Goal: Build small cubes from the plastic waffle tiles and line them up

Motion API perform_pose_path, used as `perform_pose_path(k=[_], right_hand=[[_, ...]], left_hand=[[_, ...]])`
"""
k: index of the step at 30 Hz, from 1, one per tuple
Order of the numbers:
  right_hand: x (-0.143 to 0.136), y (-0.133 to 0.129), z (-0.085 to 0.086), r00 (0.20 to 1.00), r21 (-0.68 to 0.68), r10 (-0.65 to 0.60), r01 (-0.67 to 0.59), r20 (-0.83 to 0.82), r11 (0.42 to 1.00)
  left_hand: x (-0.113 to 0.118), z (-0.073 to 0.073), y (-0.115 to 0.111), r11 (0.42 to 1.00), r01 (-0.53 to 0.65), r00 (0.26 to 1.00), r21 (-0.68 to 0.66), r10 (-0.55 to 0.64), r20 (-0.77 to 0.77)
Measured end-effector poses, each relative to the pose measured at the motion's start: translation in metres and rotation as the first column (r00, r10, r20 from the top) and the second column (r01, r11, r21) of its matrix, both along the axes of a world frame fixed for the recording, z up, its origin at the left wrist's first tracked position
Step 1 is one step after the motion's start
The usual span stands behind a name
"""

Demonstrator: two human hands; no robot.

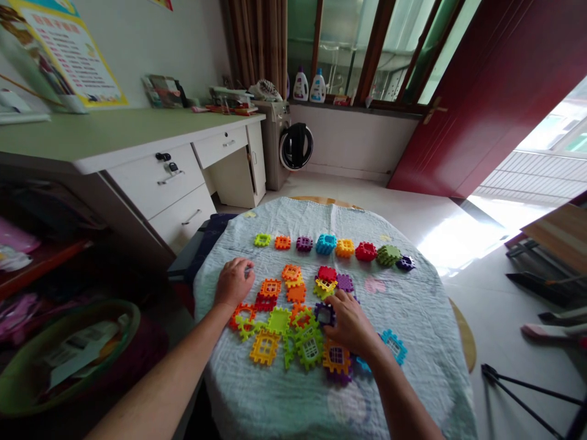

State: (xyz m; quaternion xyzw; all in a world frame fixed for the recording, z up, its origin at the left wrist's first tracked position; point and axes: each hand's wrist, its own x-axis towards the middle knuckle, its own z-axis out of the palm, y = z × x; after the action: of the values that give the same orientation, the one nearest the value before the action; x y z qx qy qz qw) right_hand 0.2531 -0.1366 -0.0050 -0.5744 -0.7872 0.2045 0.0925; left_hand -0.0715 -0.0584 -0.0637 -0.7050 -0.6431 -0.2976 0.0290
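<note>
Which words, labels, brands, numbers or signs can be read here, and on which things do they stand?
None is readable.
Wall poster: heading and lines of print, too blurred.
Purple-capped bottle, blue-capped bottle: labels too small.
Washing machine: any markings too small.
Plastic pieces: no writing visible.

8 multicoloured, notched plastic blocks (326, 244) counted in far row; nearer overlapping flat plastic tiles (278, 320) not exactly countable; 2 bare hands (233, 283), 1 dark-red door (477, 91) seen.
</note>
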Motion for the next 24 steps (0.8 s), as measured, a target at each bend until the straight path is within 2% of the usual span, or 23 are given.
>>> perform_pose_path(k=[4, 6, 11, 13, 18, 24], right_hand=[[0.03, 0.007, 0.001, 0.994, 0.075, -0.058, 0.065, -0.095, 0.995], [0.045, 0.009, 0.003, 0.986, 0.069, -0.078, 0.088, -0.148, 0.994], [0.065, 0.009, 0.013, 0.959, -0.16, -0.174, 0.141, -0.222, 0.977], [0.068, 0.008, 0.013, 0.956, -0.185, -0.197, 0.158, -0.219, 0.97], [0.073, 0.012, 0.001, 0.981, 0.043, -0.073, 0.082, -0.178, 0.996], [0.075, 0.016, -0.009, 0.999, 0.013, -0.007, 0.007, -0.039, 1.0]], left_hand=[[-0.001, -0.002, 0.001, 1.0, -0.001, 1.0, 0.003, 0.001, -0.001], [-0.002, -0.003, 0.002, 1.0, 0.001, 1.0, 0.005, -0.001, 0.0], [-0.004, -0.006, 0.003, 1.0, 0.008, 1.0, 0.005, -0.008, -0.01], [-0.004, -0.006, 0.003, 1.0, 0.01, 1.0, 0.01, -0.01, -0.016], [-0.003, -0.004, 0.003, 1.0, 0.006, 1.0, 0.008, -0.006, -0.027], [-0.002, -0.003, 0.002, 1.0, 0.011, 1.0, 0.012, -0.01, -0.024]])
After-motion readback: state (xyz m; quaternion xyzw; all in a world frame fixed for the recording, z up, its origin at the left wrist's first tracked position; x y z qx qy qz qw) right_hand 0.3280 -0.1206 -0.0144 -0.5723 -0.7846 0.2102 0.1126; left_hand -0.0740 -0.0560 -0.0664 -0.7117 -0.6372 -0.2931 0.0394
